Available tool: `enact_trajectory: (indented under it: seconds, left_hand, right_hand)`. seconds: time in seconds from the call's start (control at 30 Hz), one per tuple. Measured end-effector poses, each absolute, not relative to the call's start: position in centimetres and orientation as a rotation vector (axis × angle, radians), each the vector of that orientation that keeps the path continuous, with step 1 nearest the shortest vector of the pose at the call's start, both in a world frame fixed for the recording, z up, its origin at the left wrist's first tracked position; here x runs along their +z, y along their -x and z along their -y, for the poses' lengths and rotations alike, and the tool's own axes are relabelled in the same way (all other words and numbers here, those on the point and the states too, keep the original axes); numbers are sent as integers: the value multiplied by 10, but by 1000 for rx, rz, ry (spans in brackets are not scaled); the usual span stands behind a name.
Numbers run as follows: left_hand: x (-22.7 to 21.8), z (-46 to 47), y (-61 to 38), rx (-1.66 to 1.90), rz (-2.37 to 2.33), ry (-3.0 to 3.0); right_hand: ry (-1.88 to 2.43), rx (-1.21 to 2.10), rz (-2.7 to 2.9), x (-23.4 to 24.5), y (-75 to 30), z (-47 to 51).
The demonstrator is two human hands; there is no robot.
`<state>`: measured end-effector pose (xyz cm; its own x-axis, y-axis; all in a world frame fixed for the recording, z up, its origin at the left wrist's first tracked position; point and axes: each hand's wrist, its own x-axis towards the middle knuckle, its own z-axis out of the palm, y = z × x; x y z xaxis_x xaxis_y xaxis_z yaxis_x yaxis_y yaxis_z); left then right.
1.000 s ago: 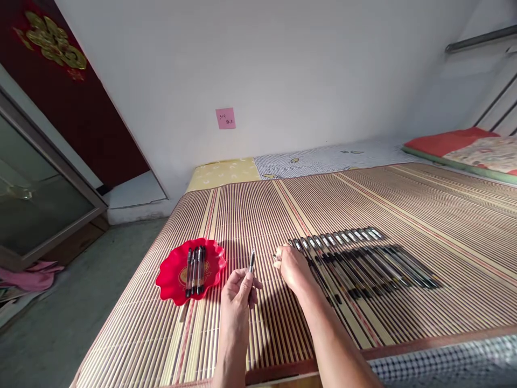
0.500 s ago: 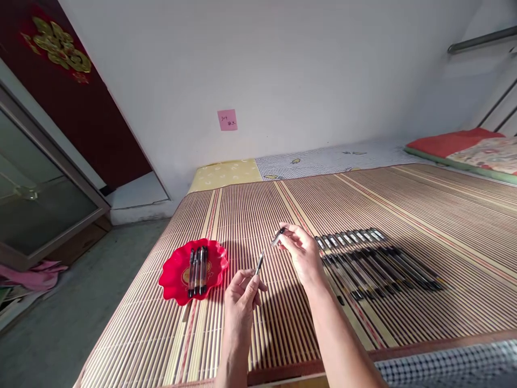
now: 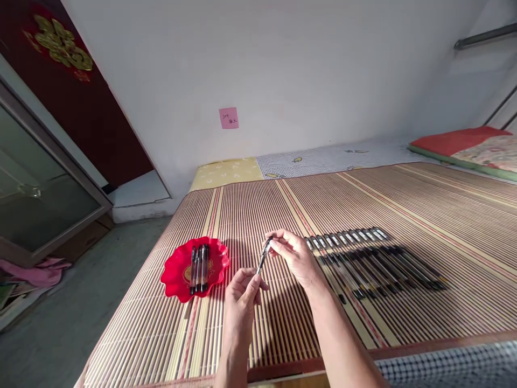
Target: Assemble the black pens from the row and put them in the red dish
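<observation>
My left hand (image 3: 244, 291) is closed around a pen (image 3: 262, 262) whose tip points up and away from me. Between the fingers of my right hand (image 3: 294, 256) is a pen cap (image 3: 267, 246), lying over the pen's tip; how far it is pushed on, I cannot tell. Several capped pens (image 3: 197, 269) lie side by side in a red scalloped plate (image 3: 173, 280) to the left. Right of my hands, a row of loose caps (image 3: 347, 237) lies above a row of uncapped pens (image 3: 379, 272).
A striped bamboo mat (image 3: 250, 215) covers the bed. One small black piece (image 3: 342, 298) lies apart near my right forearm. Folded red and floral bedding (image 3: 464, 143) sits at the far right. A pink note (image 3: 229, 118) is stuck on the wall.
My right hand has moved left and slightly down, bringing the cap from apart onto the pen's tip. My left hand holds the pen in nearly the same place.
</observation>
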<state>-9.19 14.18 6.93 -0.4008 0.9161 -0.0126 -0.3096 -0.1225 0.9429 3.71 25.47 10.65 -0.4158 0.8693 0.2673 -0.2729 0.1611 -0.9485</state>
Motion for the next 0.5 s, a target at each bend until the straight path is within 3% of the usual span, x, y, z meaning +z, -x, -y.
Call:
enact_trajectory:
  seconds: [0.5]
  left_hand:
    - [64, -141, 89, 1704, -1213, -741]
  right_hand:
    - [635, 1482, 1641, 106, -33, -250]
